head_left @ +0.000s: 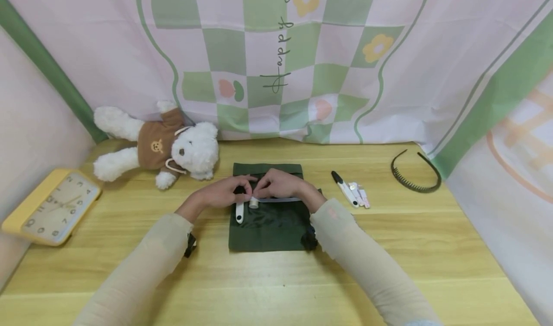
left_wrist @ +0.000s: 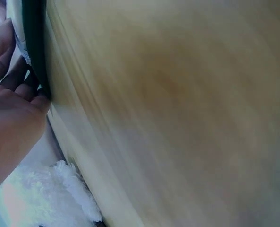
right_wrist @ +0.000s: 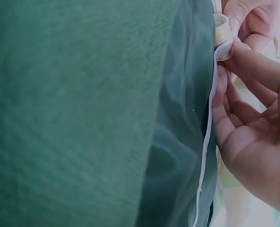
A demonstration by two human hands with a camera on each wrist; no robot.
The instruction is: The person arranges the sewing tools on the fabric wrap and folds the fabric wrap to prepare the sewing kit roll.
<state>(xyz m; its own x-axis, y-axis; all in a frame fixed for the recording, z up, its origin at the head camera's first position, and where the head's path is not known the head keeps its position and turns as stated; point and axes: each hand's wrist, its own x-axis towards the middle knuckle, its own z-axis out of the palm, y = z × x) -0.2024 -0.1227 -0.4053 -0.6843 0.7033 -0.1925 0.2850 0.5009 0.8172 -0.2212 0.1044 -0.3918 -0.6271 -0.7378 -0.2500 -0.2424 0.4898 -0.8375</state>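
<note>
A dark green cloth organizer (head_left: 268,242) lies spread on the table, with a white elastic band (head_left: 278,199) running across it. Under my fingertips is a small whitish roll (head_left: 254,203), its hollow end showing in the right wrist view, where the band bends round it. My left hand (head_left: 218,191) pinches at the roll's upper end with thumb and forefinger. From the other side my right hand (head_left: 281,184) pinches the band close against the roll. A slim white tool (head_left: 239,213) lies beside the roll on the organizer, its upper part hidden under my left hand.
Right of the organizer lie a black-and-white tool (head_left: 344,189) and small pale pink-and-white pieces (head_left: 359,194). Further right is a dark toothed headband (head_left: 415,187). A plush toy (head_left: 160,143) lies at the back left, near a yellow clock (head_left: 54,206). A checked curtain (head_left: 276,52) hangs behind.
</note>
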